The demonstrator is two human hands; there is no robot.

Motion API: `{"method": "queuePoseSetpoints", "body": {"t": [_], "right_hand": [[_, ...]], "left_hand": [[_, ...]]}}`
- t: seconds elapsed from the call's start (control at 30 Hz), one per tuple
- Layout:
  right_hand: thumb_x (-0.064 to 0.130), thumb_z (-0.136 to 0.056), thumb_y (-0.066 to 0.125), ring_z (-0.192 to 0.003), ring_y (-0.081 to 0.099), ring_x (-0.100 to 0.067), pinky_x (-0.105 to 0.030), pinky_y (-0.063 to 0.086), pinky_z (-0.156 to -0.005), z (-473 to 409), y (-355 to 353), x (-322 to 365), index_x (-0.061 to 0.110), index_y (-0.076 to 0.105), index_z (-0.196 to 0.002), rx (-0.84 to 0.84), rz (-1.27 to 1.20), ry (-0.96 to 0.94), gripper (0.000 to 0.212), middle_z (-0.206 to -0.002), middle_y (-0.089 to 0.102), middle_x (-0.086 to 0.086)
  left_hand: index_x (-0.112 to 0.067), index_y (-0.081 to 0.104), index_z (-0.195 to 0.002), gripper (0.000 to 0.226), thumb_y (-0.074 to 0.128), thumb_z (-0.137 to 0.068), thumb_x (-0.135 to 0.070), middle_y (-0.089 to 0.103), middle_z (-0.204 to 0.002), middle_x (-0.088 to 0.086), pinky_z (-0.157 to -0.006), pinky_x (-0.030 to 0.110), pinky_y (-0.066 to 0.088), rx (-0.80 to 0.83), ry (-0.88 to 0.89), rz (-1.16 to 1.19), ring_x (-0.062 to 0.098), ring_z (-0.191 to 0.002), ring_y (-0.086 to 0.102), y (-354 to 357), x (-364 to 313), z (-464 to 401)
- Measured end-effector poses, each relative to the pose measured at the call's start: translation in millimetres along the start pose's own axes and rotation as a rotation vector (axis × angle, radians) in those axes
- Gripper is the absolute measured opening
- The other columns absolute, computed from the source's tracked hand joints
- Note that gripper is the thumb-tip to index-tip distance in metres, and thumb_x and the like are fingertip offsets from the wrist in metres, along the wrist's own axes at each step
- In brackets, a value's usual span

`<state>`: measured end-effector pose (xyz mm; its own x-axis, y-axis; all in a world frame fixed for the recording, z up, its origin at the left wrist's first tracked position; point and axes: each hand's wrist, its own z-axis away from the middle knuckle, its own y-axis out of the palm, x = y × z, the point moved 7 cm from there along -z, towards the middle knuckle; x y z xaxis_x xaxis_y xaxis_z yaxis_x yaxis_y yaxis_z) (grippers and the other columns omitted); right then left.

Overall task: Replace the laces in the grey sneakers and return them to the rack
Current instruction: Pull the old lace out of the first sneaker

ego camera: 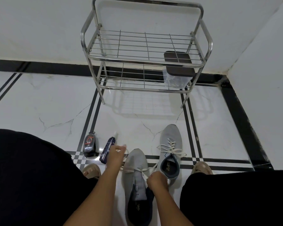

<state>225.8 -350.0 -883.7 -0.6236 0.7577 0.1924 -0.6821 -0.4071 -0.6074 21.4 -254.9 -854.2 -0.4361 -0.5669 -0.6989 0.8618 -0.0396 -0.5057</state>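
Grey sneakers sit on the white tiled floor (47,98) in front of the steel rack (145,51), toes toward it. Near sneaker (135,162) lies between the person's knees, partly laced; its white lace (138,170) crosses the lowest eyelets only. Laced sneaker (171,144) stands just right of it and closer to the rack, its lace threaded but loose.

Left hand (115,154) is raised left of the near sneaker's toe, fingers curled, pinching one lace end pulled out sideways. Right hand (157,179) is over the near sneaker's tongue, fingers closed on the other lace strand.

Left of the near sneaker: a dark spray bottle (107,150) lying on the floor, then a black polish applicator (89,146) beyond it.

Rack's lower shelf, right end: a clear container with a dark lid (178,64).
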Motion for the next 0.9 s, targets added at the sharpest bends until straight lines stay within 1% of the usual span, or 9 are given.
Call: {"method": "queuePoseSetpoints", "body": {"t": [0.07,0.13,0.27,0.37,0.5,0.6,0.7,0.83,0.9], "right_hand": [[0.017,-0.086,0.055,-0.116,0.058,-0.030,-0.032,0.050,-0.085,1,1,-1,0.010,0.064,-0.119,0.007,-0.012,0.000,0.035,-0.125,0.061,-0.011],[0.018,-0.086,0.055,-0.115,0.059,-0.030,-0.032,0.050,-0.084,2,2,0,0.010,0.065,-0.119,0.010,-0.014,-0.005,0.036,-0.125,0.062,-0.012],[0.018,-0.088,0.053,-0.117,0.057,-0.030,-0.034,0.050,-0.086,1,3,1,0.010,0.062,-0.121,0.005,-0.001,-0.013,0.035,-0.127,0.059,-0.013],[0.017,-0.088,0.052,-0.116,0.057,-0.030,-0.033,0.050,-0.086,1,3,-1,0.009,0.062,-0.122,0.005,0.000,-0.007,0.035,-0.127,0.059,-0.013],[0.018,-0.088,0.052,-0.116,0.058,-0.030,-0.033,0.050,-0.085,3,3,0,0.010,0.062,-0.121,-0.001,0.004,-0.013,0.036,-0.126,0.060,-0.012],[0.018,-0.087,0.052,-0.115,0.058,-0.029,-0.032,0.050,-0.085,4,3,1,0.010,0.063,-0.120,-0.005,0.003,-0.026,0.036,-0.125,0.061,-0.012],[0.018,-0.087,0.051,-0.115,0.059,-0.029,-0.032,0.050,-0.085,4,3,-1,0.009,0.064,-0.119,0.006,-0.005,-0.027,0.035,-0.124,0.062,-0.012],[0.015,-0.088,0.050,-0.115,0.058,-0.029,-0.030,0.049,-0.084,3,3,1,0.008,0.063,-0.119,0.004,-0.006,-0.032,0.034,-0.125,0.061,-0.012],[0.014,-0.089,0.049,-0.115,0.058,-0.029,-0.029,0.048,-0.083,2,0,2,0.008,0.063,-0.119,-0.012,-0.008,-0.034,0.034,-0.125,0.061,-0.012]], "left_hand": [[-0.020,0.063,-0.090,0.015,0.058,-0.088,-0.034,0.066,-0.096,-0.001,-0.072,0.029,0.046,0.211,0.131,-0.402,0.018,-0.084,0.060,30,-4,19],[-0.020,0.065,-0.098,0.017,0.053,-0.088,-0.029,0.066,-0.102,0.000,-0.076,0.029,0.047,0.260,0.186,-0.631,0.018,-0.093,0.062,47,8,35],[-0.021,0.054,-0.103,0.015,0.044,-0.092,-0.026,0.065,-0.100,0.002,-0.068,0.029,0.044,0.183,0.179,-0.703,0.020,-0.089,0.061,51,22,57],[-0.018,0.051,-0.103,0.016,0.040,-0.090,-0.015,0.063,-0.098,0.005,-0.071,0.033,0.047,0.156,0.239,-0.753,0.020,-0.080,0.055,50,12,58],[-0.020,0.048,-0.106,0.017,0.041,-0.091,-0.017,0.061,-0.102,0.005,-0.071,0.035,0.048,0.129,0.226,-0.727,0.024,-0.088,0.061,45,16,53],[-0.020,0.056,-0.099,0.018,0.040,-0.092,-0.018,0.063,-0.102,0.004,-0.067,0.030,0.042,0.136,0.208,-0.781,0.023,-0.092,0.062,47,22,51],[-0.019,0.060,-0.094,0.019,0.041,-0.092,-0.020,0.063,-0.102,0.003,-0.066,0.029,0.041,0.125,0.187,-0.740,0.023,-0.091,0.061,47,23,45],[-0.028,0.058,-0.075,0.015,0.053,-0.088,-0.022,0.059,-0.098,0.002,-0.071,0.031,0.047,0.122,0.076,-0.384,0.022,-0.086,0.059,42,21,30],[-0.024,0.058,-0.067,0.022,0.055,-0.087,-0.016,0.062,-0.092,0.006,-0.065,0.031,0.046,0.058,-0.005,-0.145,0.023,-0.077,0.057,31,16,25]]}}
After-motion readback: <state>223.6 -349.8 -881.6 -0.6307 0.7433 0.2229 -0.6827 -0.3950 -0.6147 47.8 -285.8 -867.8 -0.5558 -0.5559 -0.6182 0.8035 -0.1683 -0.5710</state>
